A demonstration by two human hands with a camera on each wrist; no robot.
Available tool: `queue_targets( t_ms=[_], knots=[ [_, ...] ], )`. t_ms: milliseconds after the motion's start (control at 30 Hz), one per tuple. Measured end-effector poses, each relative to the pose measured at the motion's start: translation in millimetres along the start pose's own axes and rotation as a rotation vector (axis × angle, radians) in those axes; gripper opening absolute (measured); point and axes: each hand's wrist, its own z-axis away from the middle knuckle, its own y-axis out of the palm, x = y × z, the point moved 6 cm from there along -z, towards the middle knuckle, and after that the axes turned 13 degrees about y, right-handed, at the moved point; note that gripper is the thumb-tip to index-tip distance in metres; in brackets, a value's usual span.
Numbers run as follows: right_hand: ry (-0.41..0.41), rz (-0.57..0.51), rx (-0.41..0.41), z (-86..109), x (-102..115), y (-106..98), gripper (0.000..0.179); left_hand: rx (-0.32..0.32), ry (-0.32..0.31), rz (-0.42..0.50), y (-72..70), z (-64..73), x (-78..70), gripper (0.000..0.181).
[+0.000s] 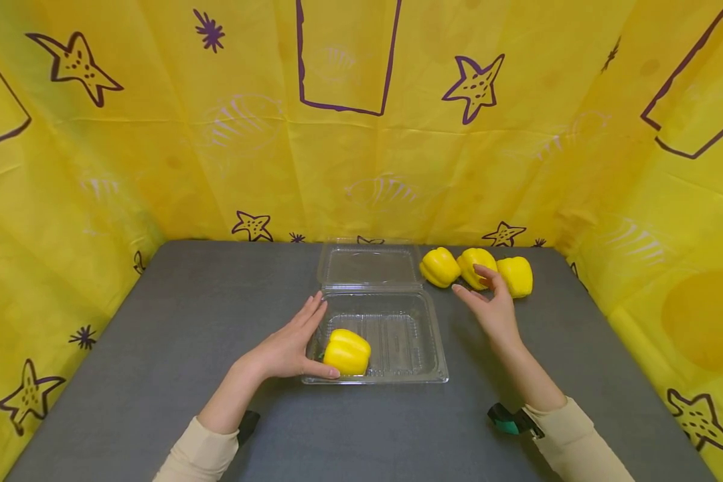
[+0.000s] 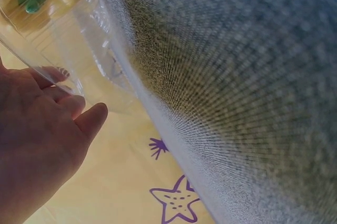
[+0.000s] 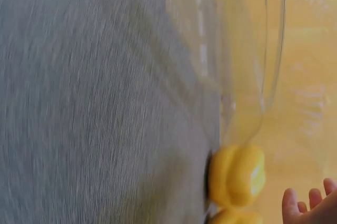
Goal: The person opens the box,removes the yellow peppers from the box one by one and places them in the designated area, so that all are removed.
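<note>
A clear plastic clamshell container (image 1: 397, 345) lies on the table with its lid (image 1: 370, 266) folded back. One yellow bell pepper (image 1: 347, 353) sits in the container's front left corner; its green stem shows in the left wrist view. My left hand (image 1: 288, 346) rests along the container's left side, fingers extended and thumb at the front rim beside that pepper. Over at the right, my right hand (image 1: 495, 313) hovers with thumb and fingers spread, nothing between them. It overlaps the middle pepper (image 1: 473, 258) of a row, between a left pepper (image 1: 440, 268) and a right pepper (image 1: 517, 276).
The dark grey table (image 1: 205, 301) is enclosed at the back and sides by a yellow cloth (image 1: 397, 154) printed with starfish. The row of peppers stands near the table's back edge, just right of the open lid. Dark wrist devices sit by both cream sleeves (image 1: 569, 428).
</note>
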Motion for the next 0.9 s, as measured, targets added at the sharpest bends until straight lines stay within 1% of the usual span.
queue_targets(
  t_ms=[467, 667, 900],
  knots=[
    [-0.074, 0.015, 0.219, 38.5, 9, 44, 0.066, -0.001, 0.0, -0.002, 0.5, -0.3, -0.7, 0.129],
    [-0.111, 0.015, 0.301, 49.2, 11, 59, 0.064, 0.002, 0.0, -0.002, 1.2, -0.5, -0.8, 0.13],
    [-0.114, 0.071, 0.398, 58.9, 6, 77, 0.066, 0.0, -0.003, -0.002, 1.1, -0.3, 0.3, 0.13]
  ],
)
